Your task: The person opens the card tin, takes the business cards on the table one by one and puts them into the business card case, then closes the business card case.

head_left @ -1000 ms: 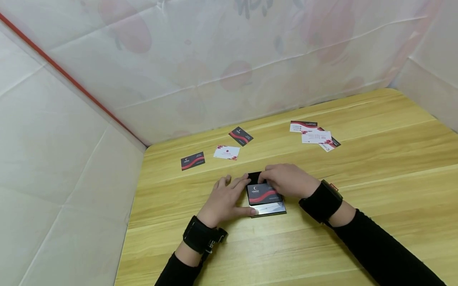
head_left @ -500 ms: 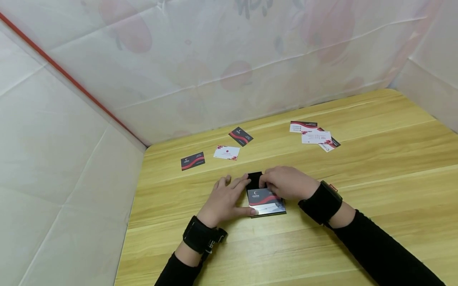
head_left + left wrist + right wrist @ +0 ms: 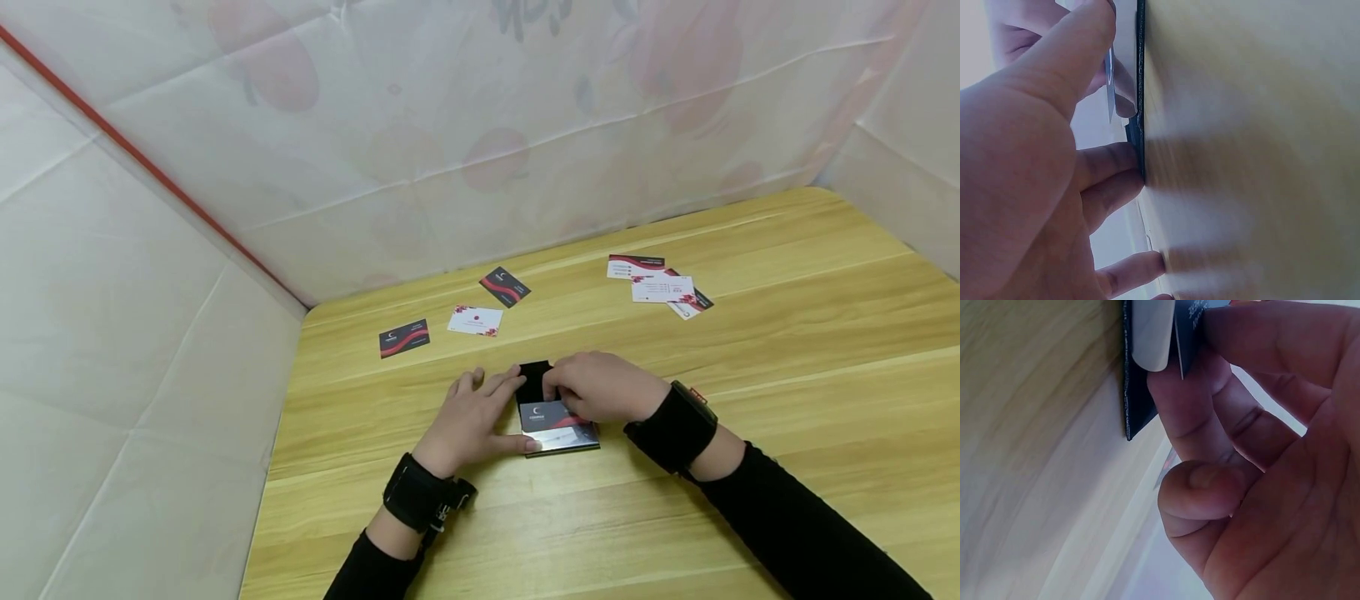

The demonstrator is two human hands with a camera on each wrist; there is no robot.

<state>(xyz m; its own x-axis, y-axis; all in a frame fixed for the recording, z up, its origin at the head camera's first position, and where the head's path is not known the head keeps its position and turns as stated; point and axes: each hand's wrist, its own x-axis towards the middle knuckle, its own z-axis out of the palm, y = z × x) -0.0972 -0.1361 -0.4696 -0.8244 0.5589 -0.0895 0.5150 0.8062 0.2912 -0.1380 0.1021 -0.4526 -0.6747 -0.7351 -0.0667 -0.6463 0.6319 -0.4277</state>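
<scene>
A black card holder point(image 3: 532, 385) lies opened out on the wooden table, with a shiny metal plate point(image 3: 572, 439) on its near half. A dark business card point(image 3: 542, 415) with a red wave sits partly behind that plate's upper edge. My right hand point(image 3: 609, 386) pinches the card near its right end between thumb and fingers; the same card point(image 3: 1191, 334) shows close above the metal in the right wrist view. My left hand point(image 3: 467, 423) rests spread at the holder's left side. Its thumb lies on the plate's near left corner, and its fingertips touch the upper left edge.
Farther back lie a dark card point(image 3: 404, 338), a white floral card point(image 3: 475, 320) and another dark card point(image 3: 506, 286). At the back right, several cards point(image 3: 663, 288) overlap. A pale fabric wall point(image 3: 420, 208) closes off the table's far side.
My right hand has moved slightly toward me, and the dark card has slid down behind the metal plate, so less of it shows. My left hand and the holder stay in place.
</scene>
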